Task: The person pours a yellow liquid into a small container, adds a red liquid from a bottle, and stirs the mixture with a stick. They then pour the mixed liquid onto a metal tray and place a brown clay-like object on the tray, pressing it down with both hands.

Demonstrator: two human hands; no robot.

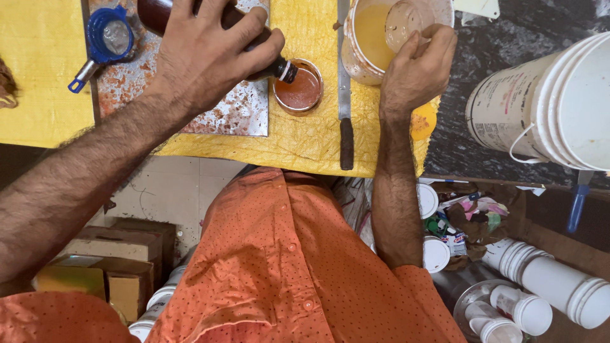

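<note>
Left hand (210, 57) wrapped around a dark bottle (274, 65), long axis tipped from 10 down to 4 o'clock, white-ringed mouth over the small steel bowl (298, 89) of red liquid. Right hand (416, 70) gripping a clear plastic cup (406, 19) over the tub (362, 38) of orange liquid at 3 o'clock.

So the small cup (298, 87) sits just left of the knife (344, 82); tub (367, 39) right of the knife, strainer (105, 39) way off left.
</note>
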